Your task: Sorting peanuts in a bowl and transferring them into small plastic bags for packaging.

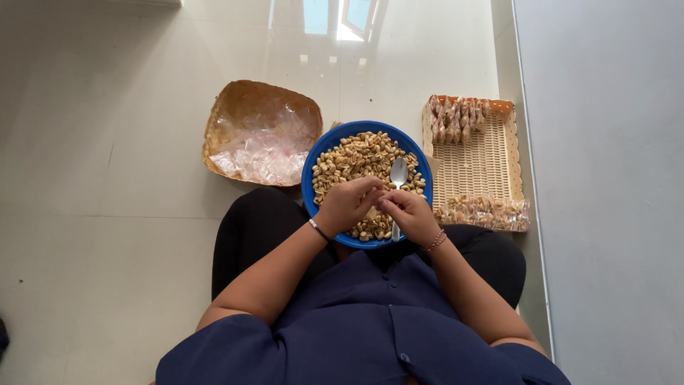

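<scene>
We see both hands meet mid-frame over the blue bowl of peanuts point(367, 160): left hand point(347, 205) and right hand point(407, 212) pinching, probably a small wrapper; spoon point(397, 187) upright just above the right.

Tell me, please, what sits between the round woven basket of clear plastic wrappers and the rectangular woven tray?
In the head view, the blue bowl of peanuts, with a spoon in it, sits between the round basket and the rectangular tray.
</scene>
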